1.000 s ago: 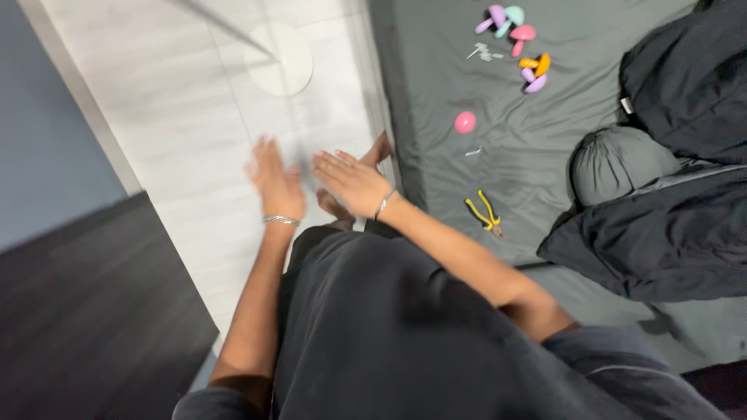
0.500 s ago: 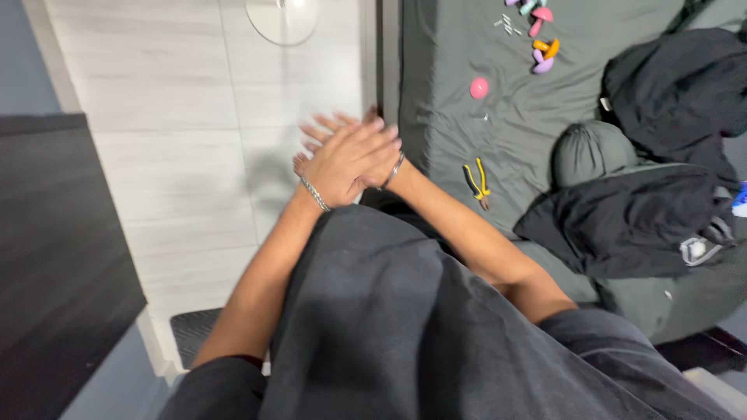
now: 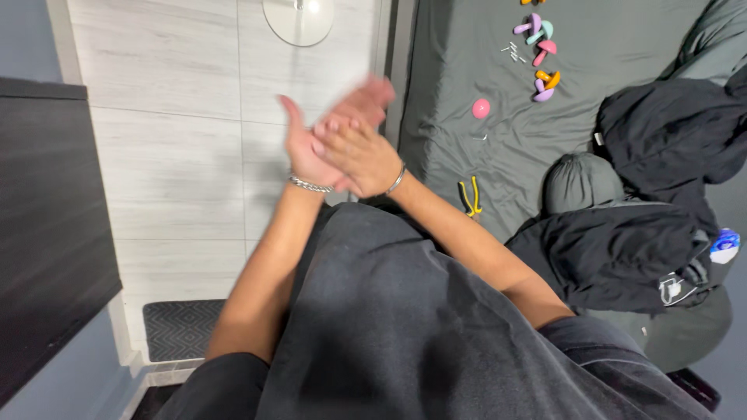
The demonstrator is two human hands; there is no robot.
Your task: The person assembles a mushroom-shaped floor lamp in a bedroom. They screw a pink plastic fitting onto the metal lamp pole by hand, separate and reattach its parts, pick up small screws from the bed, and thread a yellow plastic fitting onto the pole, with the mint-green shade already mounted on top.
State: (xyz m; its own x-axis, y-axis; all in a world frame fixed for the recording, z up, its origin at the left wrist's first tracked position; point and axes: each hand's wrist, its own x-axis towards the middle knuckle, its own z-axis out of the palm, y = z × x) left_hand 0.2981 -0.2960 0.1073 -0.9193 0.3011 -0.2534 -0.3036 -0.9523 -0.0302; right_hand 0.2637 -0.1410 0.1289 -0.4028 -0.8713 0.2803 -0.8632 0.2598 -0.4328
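A person's left hand (image 3: pixel 311 152) and right hand (image 3: pixel 358 152) meet palm against palm above a pale tiled floor (image 3: pixel 179 155), seen from a head-worn camera looking down. Both hands are spread flat with the fingers extended and hold nothing; the left hand's fingertips are blurred. The right hand lies across the left, its fingers pointing left over the left palm. A silver chain bracelet (image 3: pixel 310 185) circles the left wrist, and a thin bangle (image 3: pixel 397 179) rings the right wrist. Both forearms are bare and run down to a dark grey short-sleeved shirt (image 3: pixel 405 327) that fills the lower middle of the view.

Just right of the hands lies a bed covered with a grey sheet (image 3: pixel 607 47). On the sheet, near the right forearm, rest yellow-handled pliers (image 3: pixel 469 196). Further up sits a small pink ball (image 3: pixel 482 108), with a small metal piece just below it. Near the top of the sheet lies a cluster of small coloured toy pieces (image 3: pixel 541 47) in pink, purple, teal and orange, with a few small metal bits just to their left. Dark clothing (image 3: pixel 622 249) is heaped on the right side of the bed. A round white base (image 3: pixel 299 19) stands on the floor above the hands, and a dark wooden cabinet (image 3: pixel 47 233) occupies the left edge.
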